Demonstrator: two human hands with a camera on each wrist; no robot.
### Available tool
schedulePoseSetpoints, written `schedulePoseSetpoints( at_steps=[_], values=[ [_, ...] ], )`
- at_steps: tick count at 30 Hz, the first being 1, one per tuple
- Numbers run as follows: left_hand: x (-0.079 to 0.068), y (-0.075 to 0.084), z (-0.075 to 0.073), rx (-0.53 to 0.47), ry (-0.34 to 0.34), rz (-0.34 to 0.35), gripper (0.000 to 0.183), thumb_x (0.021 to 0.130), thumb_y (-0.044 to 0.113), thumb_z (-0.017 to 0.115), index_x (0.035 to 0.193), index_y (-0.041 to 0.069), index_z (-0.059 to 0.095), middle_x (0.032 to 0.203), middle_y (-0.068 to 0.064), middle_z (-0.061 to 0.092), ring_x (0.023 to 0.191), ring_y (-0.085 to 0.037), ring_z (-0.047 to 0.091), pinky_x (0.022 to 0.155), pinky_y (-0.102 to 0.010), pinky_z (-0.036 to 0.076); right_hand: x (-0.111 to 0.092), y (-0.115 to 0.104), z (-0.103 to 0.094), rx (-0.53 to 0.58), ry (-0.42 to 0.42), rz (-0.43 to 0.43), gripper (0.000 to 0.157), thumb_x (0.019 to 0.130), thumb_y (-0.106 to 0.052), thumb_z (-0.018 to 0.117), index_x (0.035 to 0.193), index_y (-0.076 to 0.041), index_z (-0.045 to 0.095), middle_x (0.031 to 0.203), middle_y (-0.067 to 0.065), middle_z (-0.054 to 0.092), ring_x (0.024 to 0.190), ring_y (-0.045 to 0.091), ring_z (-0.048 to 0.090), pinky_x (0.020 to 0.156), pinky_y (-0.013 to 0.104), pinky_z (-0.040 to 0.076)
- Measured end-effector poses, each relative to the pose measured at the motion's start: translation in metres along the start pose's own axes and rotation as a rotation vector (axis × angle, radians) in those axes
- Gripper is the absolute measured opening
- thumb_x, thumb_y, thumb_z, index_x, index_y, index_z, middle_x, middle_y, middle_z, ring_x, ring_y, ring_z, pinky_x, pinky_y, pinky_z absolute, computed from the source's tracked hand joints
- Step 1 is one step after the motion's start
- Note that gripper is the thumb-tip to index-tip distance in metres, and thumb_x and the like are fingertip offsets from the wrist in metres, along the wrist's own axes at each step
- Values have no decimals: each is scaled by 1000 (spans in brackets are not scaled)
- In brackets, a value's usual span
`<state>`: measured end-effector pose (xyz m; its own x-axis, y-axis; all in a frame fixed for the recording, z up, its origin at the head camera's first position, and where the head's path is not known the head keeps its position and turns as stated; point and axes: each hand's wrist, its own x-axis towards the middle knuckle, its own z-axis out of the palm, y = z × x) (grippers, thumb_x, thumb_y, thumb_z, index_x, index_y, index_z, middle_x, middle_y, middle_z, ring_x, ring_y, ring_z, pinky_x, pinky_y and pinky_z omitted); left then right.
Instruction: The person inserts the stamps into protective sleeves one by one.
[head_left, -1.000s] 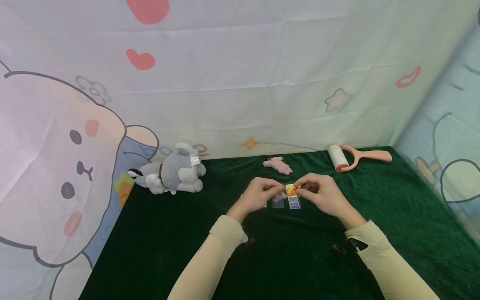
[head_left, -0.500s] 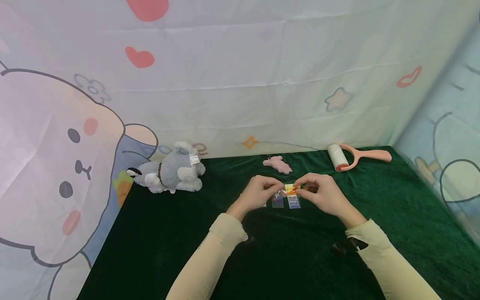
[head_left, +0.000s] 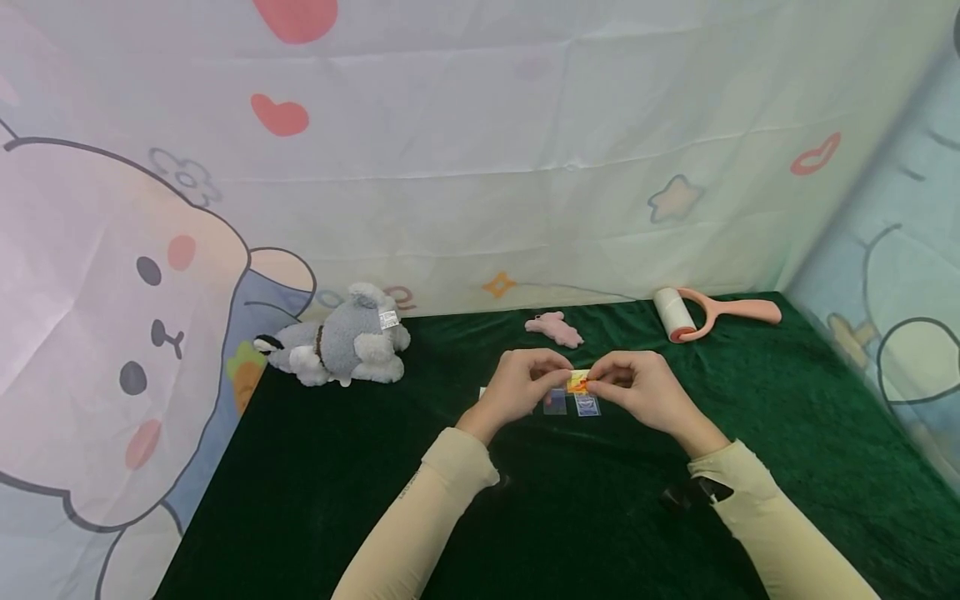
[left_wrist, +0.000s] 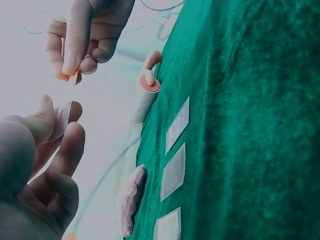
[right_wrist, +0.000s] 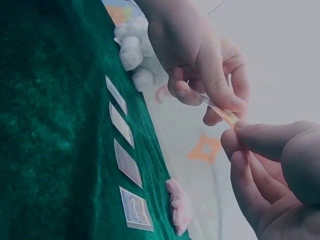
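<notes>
In the head view both hands meet over the middle of the table. My right hand [head_left: 648, 390] pinches a small yellow and orange card [head_left: 577, 382] between thumb and fingertips. My left hand [head_left: 517, 387] pinches a clear plastic sleeve [left_wrist: 62, 120], seen in the left wrist view. From the right wrist side, the card [right_wrist: 230, 117] lines up with the sleeve [right_wrist: 207, 101], their ends close together between the hands. Below the hands lie several small cards in a row, including a blue-patterned card [head_left: 587, 406] and a darker sleeved card [head_left: 555, 402].
A pink plush toy [head_left: 555, 329] lies behind the hands. At the back right is a lint roller [head_left: 675, 315] with a pink handle. A grey plush animal [head_left: 348, 340] lies at the back left on the green cloth [head_left: 337, 450], before a printed curtain [head_left: 450, 125].
The hands have come slightly closer together, the left moving a little right. The yellow card has shifted slightly left, and less of the clear sleeve shows between the hands.
</notes>
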<state>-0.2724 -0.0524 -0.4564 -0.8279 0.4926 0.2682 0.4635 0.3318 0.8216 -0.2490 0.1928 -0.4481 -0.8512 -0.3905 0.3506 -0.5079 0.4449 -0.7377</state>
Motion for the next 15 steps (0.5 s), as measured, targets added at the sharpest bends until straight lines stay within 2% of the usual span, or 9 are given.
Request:
schedulePoseSetpoints(
  at_steps=[4, 8, 12, 15],
  values=[
    [-1, 3, 0, 14, -12, 1, 20, 104, 23, 68, 119, 13, 78, 101, -3, 76, 68, -36, 69, 54, -25, 51, 0, -1, 0, -2, -9, 15, 6, 95, -8, 79, 100, -11, 77, 94, 3, 76, 78, 12, 72, 69, 25, 59],
    [-2, 4, -2, 61, -27, 12, 23, 103, 25, 71, 122, 13, 78, 107, -1, 77, 70, -25, 67, 58, -24, 53, 0, -2, -1, -2, -15, 32, 6, 95, -10, 79, 101, -10, 77, 95, 4, 76, 79, 15, 73, 70, 25, 58],
    [-2, 3, -4, 108, -52, 38, 34, 94, 26, 82, 125, 15, 77, 113, 0, 75, 75, -11, 64, 64, -23, 56, 0, -2, -1, -10, -15, 41, 7, 95, -11, 79, 103, -9, 77, 96, 4, 76, 80, 14, 73, 70, 25, 58],
    [-2, 1, -4, 156, -77, 63, 44, 88, 23, 88, 129, 14, 74, 117, -3, 74, 79, -7, 64, 67, -22, 56, 0, -2, -2, -13, -15, 47, 8, 96, -10, 79, 103, -9, 77, 97, 5, 76, 81, 13, 72, 71, 25, 58]
  ],
)
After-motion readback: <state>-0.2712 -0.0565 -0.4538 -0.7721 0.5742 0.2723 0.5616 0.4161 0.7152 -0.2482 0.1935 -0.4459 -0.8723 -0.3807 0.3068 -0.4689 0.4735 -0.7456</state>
